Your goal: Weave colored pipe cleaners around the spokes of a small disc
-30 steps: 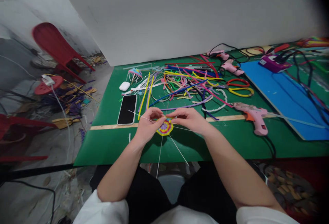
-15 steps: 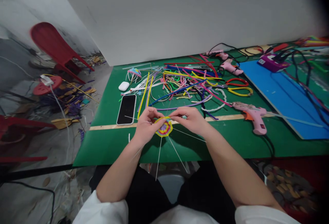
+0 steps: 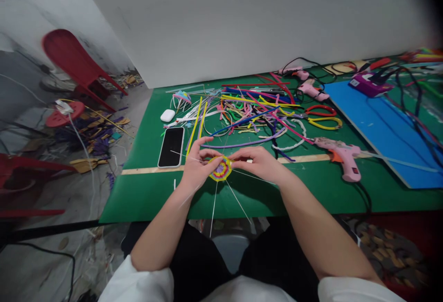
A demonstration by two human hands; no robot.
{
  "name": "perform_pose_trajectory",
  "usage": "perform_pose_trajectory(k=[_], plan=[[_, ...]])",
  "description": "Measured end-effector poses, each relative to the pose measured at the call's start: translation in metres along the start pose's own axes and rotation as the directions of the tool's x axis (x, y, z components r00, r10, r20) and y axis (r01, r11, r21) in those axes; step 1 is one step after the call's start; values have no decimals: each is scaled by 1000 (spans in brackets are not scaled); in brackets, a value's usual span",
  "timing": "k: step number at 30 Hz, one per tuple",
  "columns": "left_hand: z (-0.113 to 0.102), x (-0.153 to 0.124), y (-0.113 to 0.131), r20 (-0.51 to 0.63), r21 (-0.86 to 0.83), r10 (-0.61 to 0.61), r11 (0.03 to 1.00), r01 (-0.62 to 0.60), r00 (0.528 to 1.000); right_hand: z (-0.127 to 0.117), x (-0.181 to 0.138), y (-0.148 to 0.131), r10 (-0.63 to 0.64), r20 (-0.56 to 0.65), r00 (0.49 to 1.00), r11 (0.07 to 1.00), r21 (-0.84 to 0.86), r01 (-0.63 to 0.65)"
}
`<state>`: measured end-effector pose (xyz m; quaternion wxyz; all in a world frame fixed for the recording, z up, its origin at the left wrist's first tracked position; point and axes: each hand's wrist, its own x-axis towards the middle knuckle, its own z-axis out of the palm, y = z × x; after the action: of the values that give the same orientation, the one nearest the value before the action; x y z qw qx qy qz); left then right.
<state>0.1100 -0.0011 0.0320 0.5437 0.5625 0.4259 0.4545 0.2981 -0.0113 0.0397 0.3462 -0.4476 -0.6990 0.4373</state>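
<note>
A small round woven disc [image 3: 220, 169] of yellow, red and purple pipe cleaner sits between both hands, with thin white spokes sticking out of it toward me and to the sides. My left hand [image 3: 195, 167] grips its left edge, index finger raised. My right hand [image 3: 258, 162] pinches its right edge with closed fingers. Both hover just above the green table [image 3: 145, 196] near its front edge.
A heap of coloured pipe cleaners [image 3: 249, 112] lies behind the hands. A black phone [image 3: 171, 146] and white earbud case [image 3: 167, 115] lie to the left. A pink glue gun [image 3: 341, 156], red and yellow pliers [image 3: 321, 117] and a blue board [image 3: 384, 129] lie to the right. Red chairs [image 3: 74, 64] stand on the littered floor at left.
The disc has turned a little in my fingers and the spokes have shifted. My left index finger has lifted. Both hands stay in the same spot.
</note>
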Motion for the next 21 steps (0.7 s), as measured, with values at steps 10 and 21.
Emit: perform_pose_trajectory(k=[10, 21], plan=[[0, 1, -2, -58, 37, 5, 999, -3, 998, 17, 2, 1, 88, -99, 991, 986, 151, -72], [-4, 4, 0, 87, -1, -89, 996, 89, 992, 12, 4, 9, 80, -174, 981, 989, 135, -57]])
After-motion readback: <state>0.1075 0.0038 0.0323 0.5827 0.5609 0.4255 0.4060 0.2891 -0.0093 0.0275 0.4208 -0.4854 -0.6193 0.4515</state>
